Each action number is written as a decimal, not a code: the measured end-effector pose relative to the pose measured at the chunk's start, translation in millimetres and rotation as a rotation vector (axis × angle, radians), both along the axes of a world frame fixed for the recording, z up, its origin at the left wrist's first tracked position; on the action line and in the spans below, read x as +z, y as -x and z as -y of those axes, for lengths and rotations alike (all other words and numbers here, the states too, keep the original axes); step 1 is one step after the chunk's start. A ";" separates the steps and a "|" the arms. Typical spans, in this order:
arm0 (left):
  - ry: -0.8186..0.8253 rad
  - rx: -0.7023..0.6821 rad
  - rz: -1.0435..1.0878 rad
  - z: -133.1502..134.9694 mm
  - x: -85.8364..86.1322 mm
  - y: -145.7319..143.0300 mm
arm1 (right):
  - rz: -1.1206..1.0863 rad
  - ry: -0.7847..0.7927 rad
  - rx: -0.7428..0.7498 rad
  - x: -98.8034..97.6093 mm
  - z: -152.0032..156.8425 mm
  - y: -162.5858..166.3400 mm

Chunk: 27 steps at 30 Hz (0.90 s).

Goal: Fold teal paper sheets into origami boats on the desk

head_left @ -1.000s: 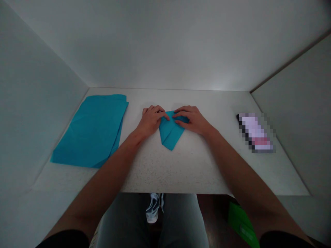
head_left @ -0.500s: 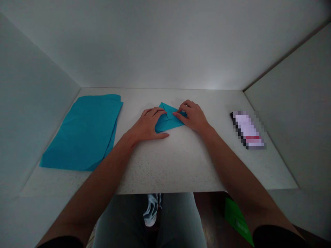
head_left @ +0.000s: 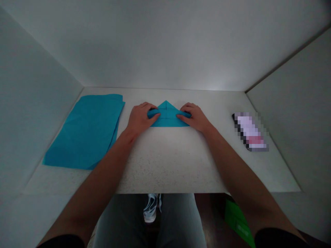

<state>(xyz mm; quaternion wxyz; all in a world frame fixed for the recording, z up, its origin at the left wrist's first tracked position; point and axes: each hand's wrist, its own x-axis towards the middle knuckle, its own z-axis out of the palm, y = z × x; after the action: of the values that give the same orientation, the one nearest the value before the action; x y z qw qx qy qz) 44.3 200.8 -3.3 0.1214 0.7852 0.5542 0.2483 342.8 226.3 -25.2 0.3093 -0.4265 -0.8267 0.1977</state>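
A folded blue paper (head_left: 167, 116) lies flat on the white table (head_left: 165, 162), shaped as a triangle with its point away from me. My left hand (head_left: 139, 117) rests on its left corner, fingers pressing the paper down. My right hand (head_left: 195, 117) presses its right corner the same way. A centre crease runs down from the tip.
A stack of blue paper sheets (head_left: 88, 131) lies at the left of the table. A phone (head_left: 250, 132) lies at the right. White walls close in the table on three sides. Below the front edge are my legs and a green object (head_left: 238, 222).
The folded paper has been turned, so its point now faces away from me instead of toward me. Both hands shifted to its two lower corners.
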 end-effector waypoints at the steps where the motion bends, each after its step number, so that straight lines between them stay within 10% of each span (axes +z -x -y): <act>1: -0.007 0.047 -0.022 0.4 -1.4 0.4 | -0.029 0.006 -0.013 -0.4 -0.9 -0.5; 7: 0.003 0.201 0.016 -6.2 -16.0 4.0 | -0.274 -0.022 -0.061 0.9 -0.9 -1.4; 27: 0.209 0.020 0.582 -5.8 -1.6 -3.2 | -0.555 0.015 -0.081 1.5 3.6 10.6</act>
<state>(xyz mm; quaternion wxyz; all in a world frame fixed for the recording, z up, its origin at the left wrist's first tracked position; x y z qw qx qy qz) 47.5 206.5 -4.9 0.3526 0.6587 0.5265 0.4057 332.2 222.7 -23.7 0.5283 -0.3908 -0.6912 0.3007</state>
